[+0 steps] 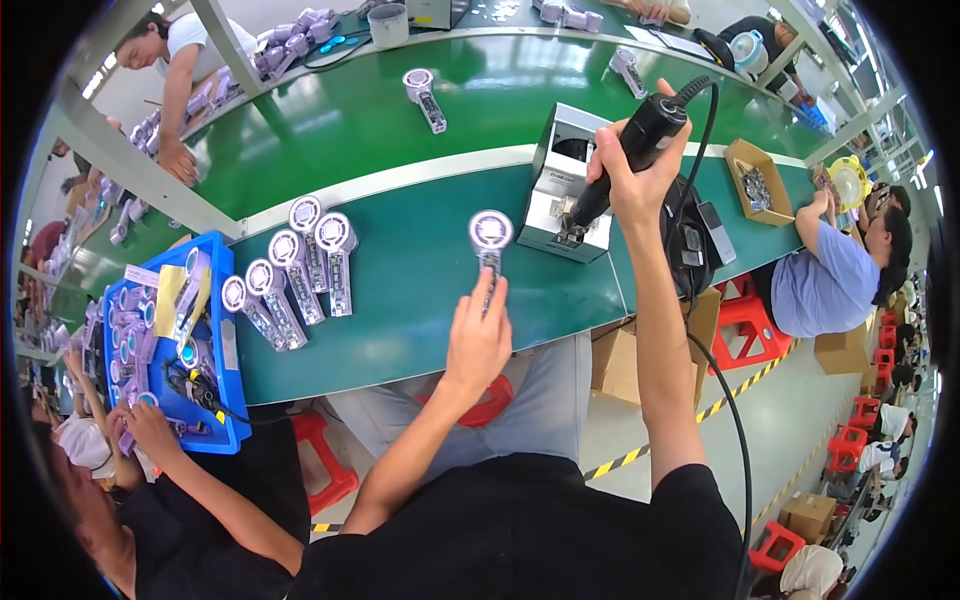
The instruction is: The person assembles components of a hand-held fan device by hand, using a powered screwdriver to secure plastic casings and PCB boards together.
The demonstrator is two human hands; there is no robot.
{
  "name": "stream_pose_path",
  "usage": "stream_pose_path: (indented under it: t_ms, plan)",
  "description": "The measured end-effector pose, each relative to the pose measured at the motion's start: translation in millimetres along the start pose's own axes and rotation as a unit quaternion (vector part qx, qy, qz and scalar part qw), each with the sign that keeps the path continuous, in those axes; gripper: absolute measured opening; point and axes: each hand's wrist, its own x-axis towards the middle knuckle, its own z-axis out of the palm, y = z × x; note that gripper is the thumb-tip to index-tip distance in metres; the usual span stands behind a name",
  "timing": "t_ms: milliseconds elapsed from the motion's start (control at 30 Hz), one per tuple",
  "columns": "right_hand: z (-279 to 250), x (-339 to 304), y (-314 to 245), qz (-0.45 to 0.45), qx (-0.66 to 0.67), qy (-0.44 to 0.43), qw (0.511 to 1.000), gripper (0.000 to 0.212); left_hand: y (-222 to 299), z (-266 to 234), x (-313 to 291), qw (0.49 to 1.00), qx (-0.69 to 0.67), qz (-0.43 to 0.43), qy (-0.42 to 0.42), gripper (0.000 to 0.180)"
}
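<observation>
**Inspector:** State the left hand (478, 345).
**Assistant:** Fingers curled around the handle of a lilac fan body (491, 231), which is at the middle of the green bench (410, 300), round head pointing away from the person.

**Inspector:** Right hand (640, 170)?
**Assistant:** Wrapped around a corded black power driver (655, 125), angled down, its tip at the front of a boxy dispenser (545, 215). Whether the tip touches, I cannot tell.

**Inspector:** Surroundings?
**Assistant:** Five similar fan bodies (288, 250) lie grouped to the left, beside a blue crate (238, 425). A cardboard tray (775, 217) of small parts sits well to the right.
</observation>
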Motion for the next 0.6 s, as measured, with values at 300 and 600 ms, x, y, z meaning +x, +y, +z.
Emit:
stream_pose_path:
  t_ms: [300,600]
  plan:
    - [0.4,-0.6,11.8,0.064,0.0,-0.008,0.998,0.073,-8.3,11.1,-2.8,0.998,-0.025,0.065,0.013,0.053]
    - [52.2,-41.9,-2.0,0.008,0.046,0.018,0.999,0.08,-13.9,12.2,-1.0,0.996,-0.033,0.079,0.013,0.055]
